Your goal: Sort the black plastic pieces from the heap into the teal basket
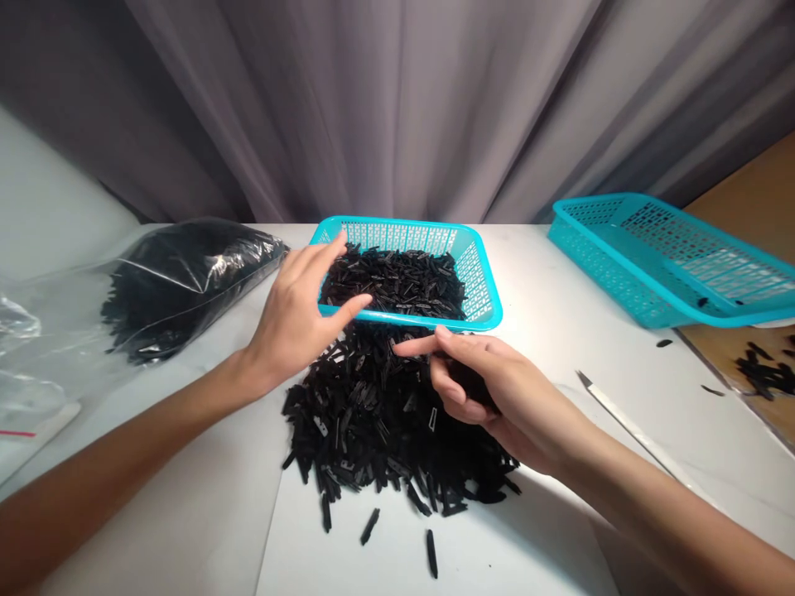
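Observation:
A turquoise plastic basket [410, 318] holds a layer of small, thin black pieces [397, 281]. At its left end is my left hand [304, 294], thumb and fingers spread apart over the rim; whether it touches the rim is unclear. Right in front of the basket lies a heap of the same black pieces [378, 422] on a white sheet. Over the heap's right side my right hand [484, 377] has its index finger stretched left, thumb against it and the other fingers curled. Dark material shows between those fingers, but I cannot make out whether it is held.
A clear plastic bag [192, 281] full of black pieces lies at left. Another turquoise basket [652, 273] stands at right. A white-handled tool with a pointed tip [633, 434] lies nearby. Loose pieces [763, 372] rest on a brown surface. A grey curtain [397, 108] hangs behind.

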Demonstrator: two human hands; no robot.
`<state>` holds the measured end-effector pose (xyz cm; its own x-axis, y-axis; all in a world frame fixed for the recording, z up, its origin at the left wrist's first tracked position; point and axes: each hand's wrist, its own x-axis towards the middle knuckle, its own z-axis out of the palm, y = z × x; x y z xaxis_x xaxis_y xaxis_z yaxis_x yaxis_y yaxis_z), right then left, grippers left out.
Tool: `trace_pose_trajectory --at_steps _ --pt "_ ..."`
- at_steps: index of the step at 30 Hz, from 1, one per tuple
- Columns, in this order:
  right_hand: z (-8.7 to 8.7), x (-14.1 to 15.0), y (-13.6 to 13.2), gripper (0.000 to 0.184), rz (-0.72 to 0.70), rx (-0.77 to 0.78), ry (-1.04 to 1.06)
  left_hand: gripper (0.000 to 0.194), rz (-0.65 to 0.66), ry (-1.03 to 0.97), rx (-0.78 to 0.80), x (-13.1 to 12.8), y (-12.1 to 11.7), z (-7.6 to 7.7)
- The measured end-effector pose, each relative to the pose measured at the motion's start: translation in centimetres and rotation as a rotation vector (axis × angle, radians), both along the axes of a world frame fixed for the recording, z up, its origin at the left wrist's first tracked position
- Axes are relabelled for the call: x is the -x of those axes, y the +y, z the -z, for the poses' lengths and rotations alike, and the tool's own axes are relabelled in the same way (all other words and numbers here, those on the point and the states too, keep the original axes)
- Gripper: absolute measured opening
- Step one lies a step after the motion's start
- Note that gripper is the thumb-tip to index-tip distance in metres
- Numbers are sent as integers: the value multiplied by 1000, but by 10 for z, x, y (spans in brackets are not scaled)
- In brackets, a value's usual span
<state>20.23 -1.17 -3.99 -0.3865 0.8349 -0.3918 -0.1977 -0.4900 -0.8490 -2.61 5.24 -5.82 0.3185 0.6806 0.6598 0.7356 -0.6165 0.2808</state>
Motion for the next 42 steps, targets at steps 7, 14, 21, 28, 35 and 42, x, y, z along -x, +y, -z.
trace_pose_trajectory --at_steps 7,14,21,28,35,42 --pt "5 5 -5 49 -102 56 84 14 484 -7 68 -26 -44 -3" --pt "3 3 -4 40 -163 -84 -23 13 455 -77 -16 -25 -44 -6" --pt "1 -2 0 25 -69 -326 -231 13 419 -145 -32 -21 -41 -13" --pt "-4 -2 -2 23 -68 -429 -339 10 349 -197 42 -22 -41 -15" --pt "-3 -4 -1 24 -73 -441 -367 7 354 -200 62 -21 -42 -15" --pt "-5 -4 -1 26 -85 -451 -419 11 353 -204 63 -19 -42 -14"
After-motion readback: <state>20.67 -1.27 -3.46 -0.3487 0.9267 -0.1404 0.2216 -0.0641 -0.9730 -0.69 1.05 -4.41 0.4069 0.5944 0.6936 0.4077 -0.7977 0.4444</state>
